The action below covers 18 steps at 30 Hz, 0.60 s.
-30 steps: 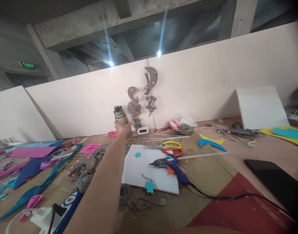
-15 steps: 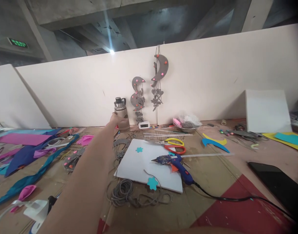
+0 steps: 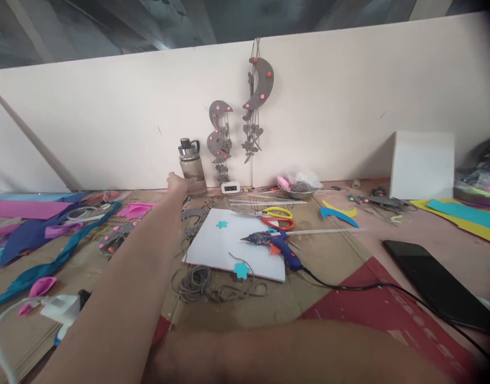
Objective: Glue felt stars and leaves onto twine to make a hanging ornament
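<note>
My left hand [image 3: 178,184] reaches far out to the table's back, just left of a grey-brown water bottle [image 3: 194,172] with a black cap and loop. The bottle stands upright against the white wall panel. My fingers look spread, and their tips overlap the bottle's lower side; whether they touch it I cannot tell. A blurred right forearm crosses the bottom edge, and my right hand [image 3: 168,352] is smeared there, fingers not readable. In front lie a white board [image 3: 213,245] with turquoise flower cut-outs [image 3: 241,270], a blue glue gun [image 3: 275,242] and scissors [image 3: 277,217].
Grey moon-shaped hangings [image 3: 263,85] hang on the panel above a small white clock [image 3: 230,187]. Grey cord [image 3: 195,284] lies coiled before the board. A black phone [image 3: 433,280] and the glue gun's cable [image 3: 349,288] are at right. Coloured felt [image 3: 32,209] covers the left.
My left hand has drawn back leftward from the bottle, which stays in place. My right forearm has come into view along the bottom. The view has tilted down and shifted slightly right.
</note>
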{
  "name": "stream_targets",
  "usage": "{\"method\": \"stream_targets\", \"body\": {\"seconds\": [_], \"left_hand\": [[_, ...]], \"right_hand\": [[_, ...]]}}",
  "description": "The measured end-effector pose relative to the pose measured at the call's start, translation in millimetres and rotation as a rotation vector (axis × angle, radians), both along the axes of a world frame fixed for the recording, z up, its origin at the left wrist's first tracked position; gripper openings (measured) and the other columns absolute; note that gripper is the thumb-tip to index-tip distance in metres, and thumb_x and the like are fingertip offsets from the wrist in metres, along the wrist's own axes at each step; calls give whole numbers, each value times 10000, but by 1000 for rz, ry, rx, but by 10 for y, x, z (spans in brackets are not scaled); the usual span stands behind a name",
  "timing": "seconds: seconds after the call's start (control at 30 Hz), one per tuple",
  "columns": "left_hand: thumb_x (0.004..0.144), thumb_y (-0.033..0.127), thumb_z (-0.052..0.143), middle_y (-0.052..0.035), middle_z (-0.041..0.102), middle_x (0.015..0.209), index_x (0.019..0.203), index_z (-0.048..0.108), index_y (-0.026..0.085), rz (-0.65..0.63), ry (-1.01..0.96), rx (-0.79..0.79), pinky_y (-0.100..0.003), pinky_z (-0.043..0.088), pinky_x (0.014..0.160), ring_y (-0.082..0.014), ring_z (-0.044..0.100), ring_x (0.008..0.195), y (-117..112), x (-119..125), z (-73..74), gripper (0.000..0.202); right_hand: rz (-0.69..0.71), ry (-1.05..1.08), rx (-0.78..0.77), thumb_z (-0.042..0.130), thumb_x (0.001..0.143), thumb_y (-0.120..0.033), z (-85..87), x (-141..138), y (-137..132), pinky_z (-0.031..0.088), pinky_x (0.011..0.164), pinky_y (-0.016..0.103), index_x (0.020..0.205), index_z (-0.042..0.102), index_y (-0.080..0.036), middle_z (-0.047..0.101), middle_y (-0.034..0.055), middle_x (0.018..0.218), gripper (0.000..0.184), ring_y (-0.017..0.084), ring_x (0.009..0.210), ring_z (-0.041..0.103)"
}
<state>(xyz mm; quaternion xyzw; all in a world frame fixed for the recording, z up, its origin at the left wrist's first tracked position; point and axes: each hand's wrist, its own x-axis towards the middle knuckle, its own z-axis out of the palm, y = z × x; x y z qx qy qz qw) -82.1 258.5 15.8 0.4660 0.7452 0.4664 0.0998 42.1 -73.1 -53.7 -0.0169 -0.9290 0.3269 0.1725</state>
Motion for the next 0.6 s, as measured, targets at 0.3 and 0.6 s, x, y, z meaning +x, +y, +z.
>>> {"method": "stream_targets", "body": {"seconds": [0.3,0.6], "left_hand": [[767,201,596,-39,641,863,921,633,125,-86,-160,318,-246,462,737,-143,601,828,-798,368,321,175],[802,345,586,-7,535,639,773,644,117,-797,-620,329,-187,317,484,-60,466,528,-1863,1119,518,237]], "right_hand": [[-93,61,192,466,865,-197,62,95,-98,463,728,186,937,632,-151,712,64,952,187,132,829,637],[-200,86,416,497,786,-103,179,378,-204,449,901,260,1046,625,-169,655,85,1132,298,163,1055,582]]}}
